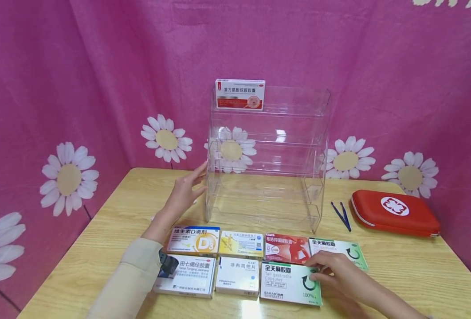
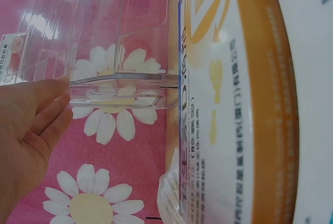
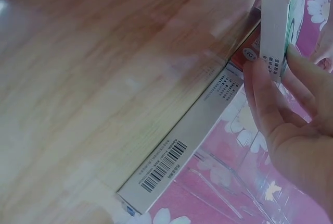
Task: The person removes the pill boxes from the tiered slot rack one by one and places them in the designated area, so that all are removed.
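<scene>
A clear acrylic tiered rack (image 1: 267, 212) stands in the middle of the table, seen also in the left wrist view. My left hand (image 1: 183, 192) touches its left side with fairly straight fingers. On the rack's top tier leans a white-and-red capsule box (image 1: 240, 95). At the right end of the front row, my right hand (image 1: 333, 272) pinches a green-and-white medicine box (image 1: 285, 285); in the right wrist view, the thumb lies on the green face of this medicine box (image 3: 278, 21). Behind it lies a similar green-and-white box (image 1: 339, 248), beside a red capsule box (image 1: 285, 248).
Also in the two rows are an orange vitamin D box (image 1: 193, 241), a yellow box (image 1: 241, 243), a white-and-blue box (image 1: 237, 275) and a large white capsule box (image 1: 187, 279). Blue tweezers (image 1: 342, 217) and a red zipped case (image 1: 395, 212) lie at the right.
</scene>
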`<action>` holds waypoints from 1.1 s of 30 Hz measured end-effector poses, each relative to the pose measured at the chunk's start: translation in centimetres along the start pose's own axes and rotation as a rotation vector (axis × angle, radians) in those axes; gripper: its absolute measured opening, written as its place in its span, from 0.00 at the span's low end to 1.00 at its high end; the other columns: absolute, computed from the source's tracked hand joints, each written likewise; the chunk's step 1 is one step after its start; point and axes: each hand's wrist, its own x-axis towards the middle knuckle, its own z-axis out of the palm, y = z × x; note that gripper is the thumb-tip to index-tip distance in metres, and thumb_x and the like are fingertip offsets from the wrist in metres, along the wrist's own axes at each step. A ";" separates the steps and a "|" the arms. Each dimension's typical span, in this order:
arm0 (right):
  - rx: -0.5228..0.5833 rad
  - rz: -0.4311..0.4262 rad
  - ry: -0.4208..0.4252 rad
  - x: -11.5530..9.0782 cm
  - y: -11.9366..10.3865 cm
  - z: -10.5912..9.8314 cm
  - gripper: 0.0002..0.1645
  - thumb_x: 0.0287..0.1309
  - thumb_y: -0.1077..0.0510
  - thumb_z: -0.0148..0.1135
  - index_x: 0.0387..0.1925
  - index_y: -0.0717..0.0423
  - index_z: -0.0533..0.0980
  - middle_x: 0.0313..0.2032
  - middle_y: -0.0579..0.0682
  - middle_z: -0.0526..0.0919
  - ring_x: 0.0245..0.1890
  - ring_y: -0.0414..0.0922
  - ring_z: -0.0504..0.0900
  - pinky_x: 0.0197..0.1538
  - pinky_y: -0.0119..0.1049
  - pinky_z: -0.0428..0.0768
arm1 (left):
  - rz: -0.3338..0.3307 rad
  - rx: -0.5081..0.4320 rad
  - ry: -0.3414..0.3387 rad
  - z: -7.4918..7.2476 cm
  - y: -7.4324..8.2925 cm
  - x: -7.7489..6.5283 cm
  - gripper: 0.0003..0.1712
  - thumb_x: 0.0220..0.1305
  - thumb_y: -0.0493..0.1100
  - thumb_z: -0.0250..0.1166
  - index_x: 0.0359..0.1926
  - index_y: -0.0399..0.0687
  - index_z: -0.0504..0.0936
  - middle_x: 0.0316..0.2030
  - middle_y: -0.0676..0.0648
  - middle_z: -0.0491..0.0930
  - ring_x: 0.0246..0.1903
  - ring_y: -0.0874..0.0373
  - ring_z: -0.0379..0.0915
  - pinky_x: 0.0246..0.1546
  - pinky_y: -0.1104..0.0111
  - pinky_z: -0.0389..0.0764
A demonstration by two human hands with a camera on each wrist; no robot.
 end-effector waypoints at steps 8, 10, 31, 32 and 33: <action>-0.032 -0.049 -0.019 0.1 0.1 0.0 0.16 0.57 0.48 0.67 0.45 0.49 0.82 0.39 0.42 0.85 0.34 0.29 0.74 0.37 0.23 0.83 | 0.000 -0.001 -0.005 -0.1 0.1 -0.1 0.42 0.61 0.30 0.66 0.74 0.48 0.60 0.60 0.38 0.78 0.57 0.43 0.79 0.56 0.56 0.82; -0.036 -0.058 -0.013 0.1 0.1 0.0 0.17 0.57 0.48 0.67 0.45 0.50 0.82 0.39 0.42 0.86 0.34 0.29 0.74 0.37 0.23 0.83 | 0.002 -0.003 -0.002 -0.1 0.1 0.0 0.42 0.60 0.30 0.66 0.74 0.48 0.60 0.59 0.38 0.78 0.57 0.43 0.79 0.56 0.56 0.82; -0.098 -0.139 0.055 0.2 0.2 0.8 0.08 0.52 0.61 0.70 0.36 0.50 0.82 0.31 0.38 0.80 0.30 0.25 0.70 0.30 0.22 0.78 | 0.021 0.011 0.003 0.0 -0.1 0.0 0.43 0.60 0.31 0.66 0.74 0.48 0.60 0.60 0.39 0.78 0.56 0.44 0.80 0.56 0.58 0.82; -0.095 -0.133 0.049 0.2 0.2 0.8 0.08 0.52 0.61 0.70 0.36 0.50 0.82 0.32 0.39 0.80 0.30 0.25 0.70 0.31 0.21 0.78 | 0.021 0.014 0.002 0.0 -0.1 0.0 0.43 0.60 0.31 0.66 0.74 0.48 0.60 0.60 0.39 0.78 0.56 0.44 0.80 0.56 0.58 0.82; -0.092 -0.130 0.045 0.2 0.1 0.7 0.08 0.52 0.61 0.70 0.37 0.50 0.83 0.32 0.39 0.81 0.31 0.26 0.71 0.31 0.22 0.79 | 0.019 0.016 -0.001 0.0 -0.1 0.0 0.43 0.60 0.31 0.66 0.74 0.48 0.60 0.60 0.39 0.78 0.56 0.44 0.80 0.56 0.58 0.82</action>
